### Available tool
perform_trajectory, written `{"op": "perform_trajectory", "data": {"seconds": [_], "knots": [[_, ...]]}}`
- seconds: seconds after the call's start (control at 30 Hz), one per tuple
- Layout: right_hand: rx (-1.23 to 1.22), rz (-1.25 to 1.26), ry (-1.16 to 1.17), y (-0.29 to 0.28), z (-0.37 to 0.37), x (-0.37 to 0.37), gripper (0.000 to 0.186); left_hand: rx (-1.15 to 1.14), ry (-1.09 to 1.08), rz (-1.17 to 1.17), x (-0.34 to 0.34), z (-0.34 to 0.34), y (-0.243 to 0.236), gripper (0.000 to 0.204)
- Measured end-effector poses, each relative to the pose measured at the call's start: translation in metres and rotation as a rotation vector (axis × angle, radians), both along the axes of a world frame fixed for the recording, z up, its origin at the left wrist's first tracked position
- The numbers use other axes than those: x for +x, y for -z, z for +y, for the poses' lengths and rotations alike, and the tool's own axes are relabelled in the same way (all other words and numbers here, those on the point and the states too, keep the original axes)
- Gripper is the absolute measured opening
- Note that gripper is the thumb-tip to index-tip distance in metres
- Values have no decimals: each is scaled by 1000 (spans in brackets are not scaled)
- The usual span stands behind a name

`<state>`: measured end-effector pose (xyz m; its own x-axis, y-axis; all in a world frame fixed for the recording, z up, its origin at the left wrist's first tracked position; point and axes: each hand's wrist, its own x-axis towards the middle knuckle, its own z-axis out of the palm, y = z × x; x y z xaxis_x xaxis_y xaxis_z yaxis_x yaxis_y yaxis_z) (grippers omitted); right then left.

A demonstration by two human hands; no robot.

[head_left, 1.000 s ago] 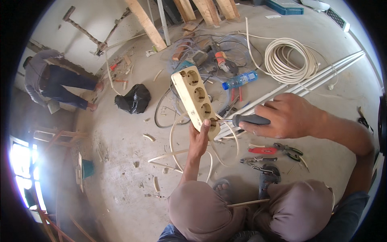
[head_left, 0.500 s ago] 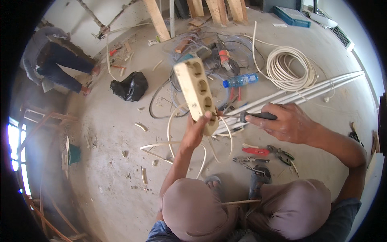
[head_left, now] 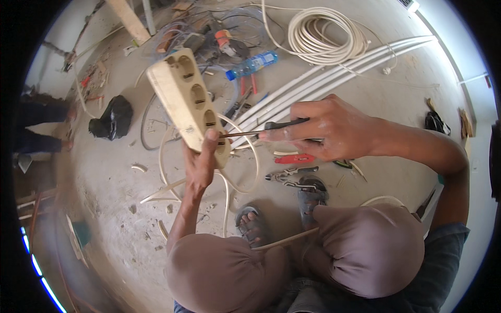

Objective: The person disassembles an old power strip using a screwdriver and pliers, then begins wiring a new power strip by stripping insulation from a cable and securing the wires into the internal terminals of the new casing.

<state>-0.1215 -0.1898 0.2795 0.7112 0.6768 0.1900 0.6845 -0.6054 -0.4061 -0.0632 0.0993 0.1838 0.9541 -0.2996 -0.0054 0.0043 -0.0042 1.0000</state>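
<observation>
My left hand (head_left: 200,163) grips the lower end of a cream power strip (head_left: 180,117) with several round sockets, its thumb across the socket face. The strip is tilted, its far end leaning to the left. A cream cable (head_left: 255,161) loops on the floor beneath it. In my right hand (head_left: 334,128) is a screwdriver (head_left: 286,124) with a dark handle. Its thin shaft points left, and the tip meets the lowest socket beside my left thumb. Whether the tip sits in a screw or a hole is hidden.
Pliers (head_left: 289,176) and a red-handled tool (head_left: 295,158) lie before my feet. Beyond are white conduit pipes (head_left: 308,96), a coil of cream cable (head_left: 323,36), a water bottle (head_left: 253,65), an orange power tool (head_left: 225,43) and a black plastic bag (head_left: 112,119). Another person's legs (head_left: 44,125) stand far left.
The view has turned to the right, so the scene sits further left. Both hands stay on the strip and the screwdriver, and the tip remains at the lowest socket.
</observation>
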Motion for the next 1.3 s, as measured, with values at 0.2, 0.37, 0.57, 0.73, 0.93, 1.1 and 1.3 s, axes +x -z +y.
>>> {"op": "perform_trajectory", "data": {"seconds": [0.2, 0.37, 0.57, 0.73, 0.93, 1.1, 1.3], "knots": [[-34, 3, 170, 13, -26, -20, 58, 409, -116, -130, 32, 25, 26, 61], [108, 130, 700, 142, -141, -84, 41, 741, -224, -870, 93, 140, 33, 93], [-64, 406, 1177, 259, -218, -218, 35, 677, -235, -354, 44, 157, 59, 80], [-153, 332, 1281, 236, -219, -279, 40, 785, -219, -303, 23, 176, 67, 69], [558, 1811, 1566, 142, -191, -376, 54, 864, -214, -262, 7, 201, 77, 58], [369, 1447, 1261, 85, -165, -363, 49, 864, -182, -275, -3, 205, 87, 49], [25, 535, 997, -45, -251, -209, 42, 891, -228, -338, -17, 238, 87, 41]]}}
